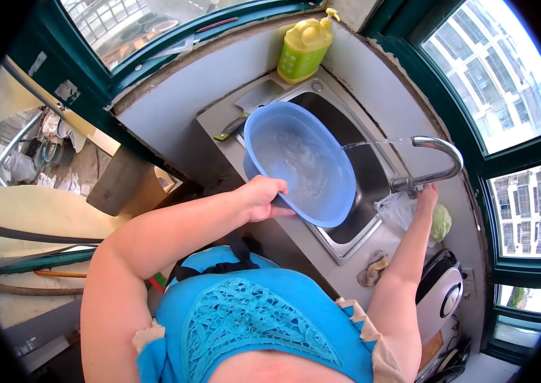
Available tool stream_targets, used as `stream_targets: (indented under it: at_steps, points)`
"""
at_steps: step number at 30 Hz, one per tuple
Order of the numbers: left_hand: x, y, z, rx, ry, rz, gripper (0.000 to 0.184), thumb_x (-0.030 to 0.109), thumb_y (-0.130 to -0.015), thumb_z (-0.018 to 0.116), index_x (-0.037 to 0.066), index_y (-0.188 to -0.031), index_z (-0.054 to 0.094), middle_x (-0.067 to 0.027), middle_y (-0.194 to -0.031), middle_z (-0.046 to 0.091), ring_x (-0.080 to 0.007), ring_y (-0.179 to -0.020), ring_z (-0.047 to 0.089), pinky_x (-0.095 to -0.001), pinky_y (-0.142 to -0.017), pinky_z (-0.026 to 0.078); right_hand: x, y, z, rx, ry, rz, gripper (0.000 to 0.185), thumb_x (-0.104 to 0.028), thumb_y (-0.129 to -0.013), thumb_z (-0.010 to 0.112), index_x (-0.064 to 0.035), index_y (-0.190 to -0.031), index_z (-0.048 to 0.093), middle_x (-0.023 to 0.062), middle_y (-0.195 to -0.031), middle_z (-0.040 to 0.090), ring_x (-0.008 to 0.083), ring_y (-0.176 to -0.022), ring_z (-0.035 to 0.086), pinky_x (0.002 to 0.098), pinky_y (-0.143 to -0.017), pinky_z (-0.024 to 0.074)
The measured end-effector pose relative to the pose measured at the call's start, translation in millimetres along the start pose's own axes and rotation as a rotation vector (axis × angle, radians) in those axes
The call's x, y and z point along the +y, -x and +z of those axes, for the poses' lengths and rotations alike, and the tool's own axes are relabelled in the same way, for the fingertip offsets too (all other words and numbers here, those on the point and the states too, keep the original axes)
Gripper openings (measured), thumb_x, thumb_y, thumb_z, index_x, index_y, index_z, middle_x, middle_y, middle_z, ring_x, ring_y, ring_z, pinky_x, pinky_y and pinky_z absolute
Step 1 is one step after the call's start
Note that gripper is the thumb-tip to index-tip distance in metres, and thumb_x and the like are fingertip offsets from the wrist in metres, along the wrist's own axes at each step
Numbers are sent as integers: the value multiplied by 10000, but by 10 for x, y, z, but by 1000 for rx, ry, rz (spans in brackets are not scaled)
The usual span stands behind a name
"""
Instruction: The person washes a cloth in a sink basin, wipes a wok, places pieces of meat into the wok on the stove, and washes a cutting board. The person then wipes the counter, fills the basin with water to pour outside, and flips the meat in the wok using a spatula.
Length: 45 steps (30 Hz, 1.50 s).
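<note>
A blue plastic basin [252,137] with water in it sits tilted over the sink [372,182]. My left hand [265,199] grips the basin's near rim, thumb inside and fingers underneath. A thin stream of water runs from the spout of the chrome faucet [444,150] into the basin's far side. At the faucet's base, my right hand [428,196] is closed on the handle, which its fingers largely hide. A clear plastic bag [396,209] and a pale green cabbage [441,223] lie beside my right wrist.
A cleaver [259,96] and a knife with a green-and-black handle [231,127] lie left of the sink. A yellow-green pump bottle [305,51] stands in the corner. Near my right forearm are a crumpled rag [373,268] and a white-and-black appliance [441,290].
</note>
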State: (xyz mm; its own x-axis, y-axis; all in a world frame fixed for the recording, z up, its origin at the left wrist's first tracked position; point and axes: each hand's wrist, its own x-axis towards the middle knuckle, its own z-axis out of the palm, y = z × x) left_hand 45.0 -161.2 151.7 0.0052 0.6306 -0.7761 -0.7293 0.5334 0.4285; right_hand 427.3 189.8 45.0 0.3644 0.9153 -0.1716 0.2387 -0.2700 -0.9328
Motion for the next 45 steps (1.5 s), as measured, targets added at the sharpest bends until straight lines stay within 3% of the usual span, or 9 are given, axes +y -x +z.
stream_targets:
  at_steps: [8, 11, 14, 19, 26, 33, 37, 39, 45]
  points:
    - [25, 49, 20, 11, 9, -2, 430, 4, -812, 439, -38, -1225, 327, -214, -1163, 482, -390, -949, 601, -366, -751, 577, -133, 36, 5, -153, -168, 33, 567, -38, -854, 432, -169, -1386, 289, 109, -1195, 495, 200, -1010, 507, 370, -727, 449]
    - [11, 39, -15, -11, 21, -22, 425, 8, -809, 450, -36, -1217, 338, -210, -1154, 492, -381, -949, 602, -371, -759, 574, -230, 127, 34, -124, -329, 4, 658, 11, -817, 415, -169, -1417, 213, 79, -1022, 521, 181, -915, 517, 396, -775, 449]
    - [-9, 100, -104, -10, 50, -38, 400, 10, -808, 462, -36, -1195, 374, -197, -1135, 510, -349, -958, 604, -387, -773, 570, 37, -79, -157, -138, -281, -29, 640, -25, -864, 449, -142, -1430, 175, 145, -1157, 528, 222, -934, 546, 345, -765, 468]
    - [-164, 356, -358, -100, 155, -17, 377, 8, -804, 480, -27, -1174, 413, -166, -1116, 530, -299, -944, 611, -396, -774, 568, 160, 848, -369, -190, -259, -99, 349, -154, -901, 470, -67, -1237, 436, 115, -1111, 573, 202, -996, 555, 322, -864, 435]
    - [-382, 1044, -1129, -120, 141, -29, 328, 11, -798, 491, -56, -1118, 459, -191, -1072, 568, -320, -957, 616, -450, -831, 535, -192, 3098, 15, -887, 253, 108, 579, -540, -923, 340, -26, -1079, 557, 76, -855, 657, 142, -616, 624, 219, -465, 480]
    - [-802, 2147, -2165, -125, 193, 65, 370, 21, -801, 494, -38, -1164, 447, -170, -1087, 568, -294, -953, 617, -439, -810, 547, -446, 4586, 330, -1205, 70, 384, 632, -607, -839, 427, -56, -1136, 504, 94, -884, 652, 214, -693, 658, 306, -466, 538]
    - [-1127, 2866, -2778, -82, 179, 176, 365, 61, -826, 498, -8, -1182, 456, -153, -1111, 568, -259, -918, 631, -373, -776, 565, -604, 5746, 595, -1274, 270, 233, 561, -283, -796, 595, 19, -1232, 411, 158, -1035, 587, 259, -827, 637, 406, -646, 563]
    - [-1287, 3160, -3117, -55, 219, 197, 354, 79, -838, 509, -5, -1178, 460, -157, -1112, 571, -260, -905, 635, -357, -770, 566, -647, 6163, 802, -1310, 248, 302, 469, -106, -758, 548, 82, -1172, 434, 173, -1019, 580, 267, -900, 604, 378, -798, 519]
    - [-1314, 4274, -4092, 250, -288, 511, 335, 199, -935, 445, -15, -1185, 513, -143, -1048, 620, -199, -788, 652, -278, -690, 544, -558, 6985, 1524, -1437, 60, 580, 410, -96, -760, 520, 83, -1125, 464, 165, -1021, 585, 283, -924, 602, 407, -853, 496]
